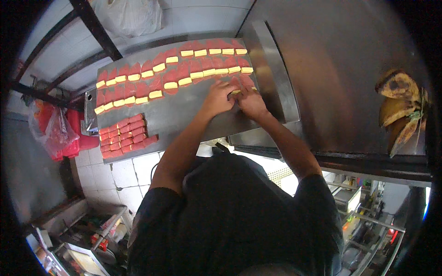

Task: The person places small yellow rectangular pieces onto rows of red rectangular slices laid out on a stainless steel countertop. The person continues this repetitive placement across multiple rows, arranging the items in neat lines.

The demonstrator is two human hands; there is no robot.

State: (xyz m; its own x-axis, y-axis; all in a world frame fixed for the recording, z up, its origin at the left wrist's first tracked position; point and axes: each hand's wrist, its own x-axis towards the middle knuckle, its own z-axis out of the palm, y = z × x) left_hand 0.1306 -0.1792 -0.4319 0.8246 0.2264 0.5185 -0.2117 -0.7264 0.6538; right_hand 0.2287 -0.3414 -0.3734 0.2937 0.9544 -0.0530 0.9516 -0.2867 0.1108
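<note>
Both my hands meet at the right end of the steel table (184, 115). My left hand (220, 97) has its fingers curled over the near end of a meat slice (246, 82) with a pale yellow stick (235, 91) on it. Close beside it, my right hand (251, 102) presses its bent fingers on the same slice and stick. The fingertips partly hide both. Farther back lie two rows of thin red meat slices (202, 47), each with a yellow stick (196, 74) across its near end. Finished-looking meat rolls (124, 133) sit packed in lines at the near left.
A steel ledge (276, 69) rises along the table's right side. Beyond it, a bunch of browned bananas (400, 108) lies on a steel surface. Red plastic containers (76, 131) and a clear bag (53, 129) are at the left. A white bag (129, 16) sits behind the table.
</note>
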